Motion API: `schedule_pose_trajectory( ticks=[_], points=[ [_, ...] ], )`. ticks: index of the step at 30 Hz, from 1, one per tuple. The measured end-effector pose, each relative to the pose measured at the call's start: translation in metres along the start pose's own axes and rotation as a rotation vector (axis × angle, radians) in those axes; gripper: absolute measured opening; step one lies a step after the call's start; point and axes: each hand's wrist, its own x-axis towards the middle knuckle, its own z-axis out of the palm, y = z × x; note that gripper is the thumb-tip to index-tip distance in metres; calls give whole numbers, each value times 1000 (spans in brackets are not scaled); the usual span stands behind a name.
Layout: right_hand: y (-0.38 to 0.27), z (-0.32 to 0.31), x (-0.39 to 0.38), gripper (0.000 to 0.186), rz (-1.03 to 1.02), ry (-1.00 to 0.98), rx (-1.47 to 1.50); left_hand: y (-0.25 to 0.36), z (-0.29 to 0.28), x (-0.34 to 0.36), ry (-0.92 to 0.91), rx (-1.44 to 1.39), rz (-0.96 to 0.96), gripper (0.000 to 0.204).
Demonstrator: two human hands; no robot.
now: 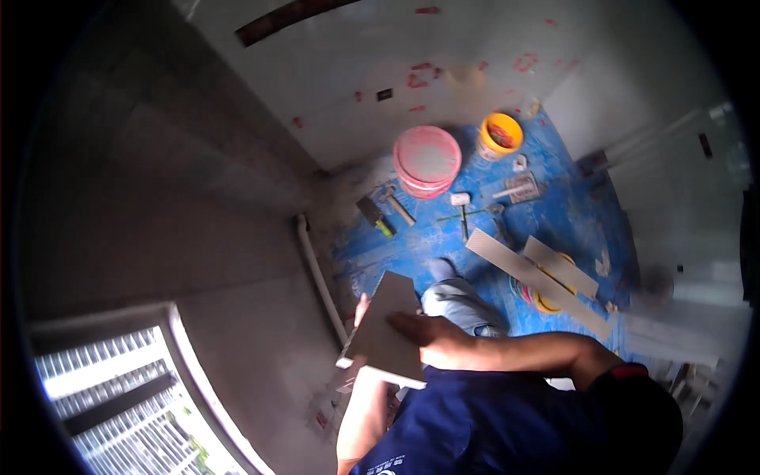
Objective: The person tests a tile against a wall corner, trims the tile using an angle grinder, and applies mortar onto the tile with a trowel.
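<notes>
Floor blue, smeared | wall grey | window left | hands on slab

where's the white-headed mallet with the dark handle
In the head view, the white-headed mallet lies right of centre on the blue floor covering, just below and right of the round pink-rimmed bucket.
</notes>
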Motion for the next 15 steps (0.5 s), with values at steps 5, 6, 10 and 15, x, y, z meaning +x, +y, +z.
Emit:
schedule_pose_trajectory(
  ticks=[5,6,10,15],
  points=[
    [-20,-37,82,54,-156,-44,-730,74,62,26,-357,-115,-154,66],
    [-17,-47,99,52,-204,-10,-698,86,68,37,-317,-95,-121,66],
    [13,-96,175,51,-248,79,-508,140,80,88,-138,-17,35,67],
    [95,-159,303,50,-269,172,-387,206,70,171,106,101,160,68]
  ],
)
